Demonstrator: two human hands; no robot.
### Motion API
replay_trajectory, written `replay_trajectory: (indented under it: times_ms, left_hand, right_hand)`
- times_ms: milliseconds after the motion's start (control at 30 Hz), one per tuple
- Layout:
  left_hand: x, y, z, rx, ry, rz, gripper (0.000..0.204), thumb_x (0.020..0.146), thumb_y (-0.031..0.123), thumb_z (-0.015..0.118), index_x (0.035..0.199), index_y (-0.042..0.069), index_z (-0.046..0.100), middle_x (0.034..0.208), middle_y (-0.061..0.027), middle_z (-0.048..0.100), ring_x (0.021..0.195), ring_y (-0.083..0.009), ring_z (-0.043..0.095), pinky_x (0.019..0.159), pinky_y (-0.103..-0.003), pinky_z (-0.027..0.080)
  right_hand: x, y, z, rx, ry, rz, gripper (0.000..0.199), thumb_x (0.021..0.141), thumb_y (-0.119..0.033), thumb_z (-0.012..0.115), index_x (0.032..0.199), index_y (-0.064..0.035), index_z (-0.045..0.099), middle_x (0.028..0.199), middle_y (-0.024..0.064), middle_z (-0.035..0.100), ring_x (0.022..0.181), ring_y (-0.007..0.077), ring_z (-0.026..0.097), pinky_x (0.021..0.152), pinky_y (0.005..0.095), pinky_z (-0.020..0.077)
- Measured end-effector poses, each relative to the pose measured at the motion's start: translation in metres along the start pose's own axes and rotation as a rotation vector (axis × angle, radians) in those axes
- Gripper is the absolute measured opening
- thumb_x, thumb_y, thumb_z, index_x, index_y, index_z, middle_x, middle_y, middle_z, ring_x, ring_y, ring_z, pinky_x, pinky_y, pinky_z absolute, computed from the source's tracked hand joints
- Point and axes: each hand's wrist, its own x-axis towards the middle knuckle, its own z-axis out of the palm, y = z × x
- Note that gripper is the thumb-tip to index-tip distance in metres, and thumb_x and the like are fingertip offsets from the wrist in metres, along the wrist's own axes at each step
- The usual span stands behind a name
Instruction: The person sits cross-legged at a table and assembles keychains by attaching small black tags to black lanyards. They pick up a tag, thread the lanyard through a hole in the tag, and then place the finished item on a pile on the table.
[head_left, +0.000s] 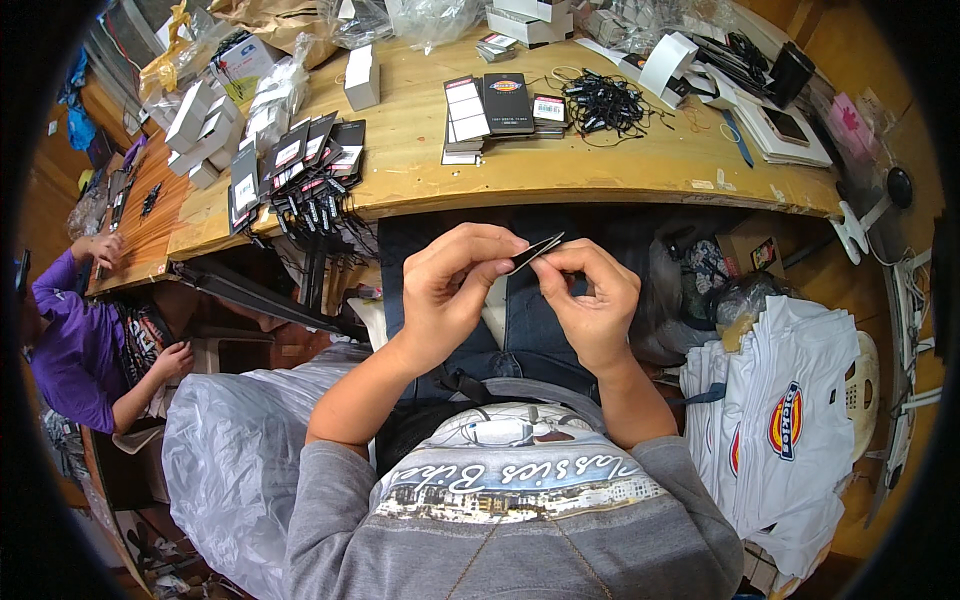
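Over my lap, just in front of the table edge, my left hand (455, 285) pinches a thin black hang tag (535, 252) between thumb and fingers. The tag is tilted and shows nearly edge-on, its layers slightly parted. My right hand (590, 300) has its thumb and forefinger closed on the tag's right end; whether a string is in that pinch, I cannot make out. On the table ahead stand stacks of black hang tags (507, 103) and tags with white label sides (465, 112). To their right lies a tangled pile of black tag strings (610, 105).
A heap of strung tags (305, 165) hangs over the table edge at left, near white boxes (205, 125). White T-shirts (780, 420) are stacked at my right. A plastic bag (230, 430) is at my left, where a person in purple (85, 340) sits. A phone (785, 125) lies far right.
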Motion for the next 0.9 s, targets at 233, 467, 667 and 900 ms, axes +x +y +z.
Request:
replay_trajectory:
  times_ms: [233, 467, 667, 900]
  left_hand:
    - [0.001, 0.003, -0.007, 0.144, -0.083, 0.112, 0.014, 0.065, -0.011, 0.052, 0.077, -0.004, 0.056, 0.077, -0.0129, 0.057, 0.072, -0.0202, 0.056, 0.064, -0.025, 0.044]
    - [0.006, 0.009, -0.013, 0.13, -0.183, 0.036, 0.008, 0.068, -0.006, 0.052, 0.075, -0.004, 0.056, 0.076, -0.0123, 0.056, 0.07, -0.0197, 0.055, 0.062, -0.025, 0.043]
    - [0.009, 0.007, -0.021, -0.348, -0.189, -0.451, 0.013, 0.072, 0.008, 0.059, 0.072, -0.004, 0.055, 0.078, -0.0087, 0.054, 0.074, -0.0135, 0.051, 0.067, -0.024, 0.041]
    - [0.003, -0.011, -0.019, -0.507, -0.212, -0.511, 0.009, 0.067, 0.002, 0.062, 0.072, -0.003, 0.057, 0.074, -0.0057, 0.054, 0.067, -0.0095, 0.05, 0.061, -0.021, 0.041]
  right_hand:
    - [-0.002, 0.002, 0.001, 0.099, -0.021, 0.031, 0.008, 0.065, 0.005, 0.06, 0.068, 0.0029, 0.053, 0.062, 0.0067, 0.052, 0.053, 0.011, 0.049, 0.046, 0.0196, 0.0382]
    - [-0.004, 0.008, 0.0, 0.163, -0.1, 0.081, 0.008, 0.065, 0.002, 0.061, 0.068, 0.0028, 0.054, 0.062, 0.007, 0.053, 0.054, 0.0112, 0.05, 0.047, 0.0193, 0.0378]
    - [0.002, 0.003, 0.002, 0.179, -0.127, 0.02, 0.009, 0.065, 0.0, 0.063, 0.068, 0.002, 0.055, 0.063, 0.0076, 0.054, 0.054, 0.0123, 0.051, 0.047, 0.0208, 0.0382]
    - [0.0, 0.006, 0.002, 0.161, -0.221, 0.031, 0.009, 0.066, -0.001, 0.062, 0.068, 0.0021, 0.054, 0.063, 0.0077, 0.053, 0.054, 0.0119, 0.05, 0.048, 0.0207, 0.0383]
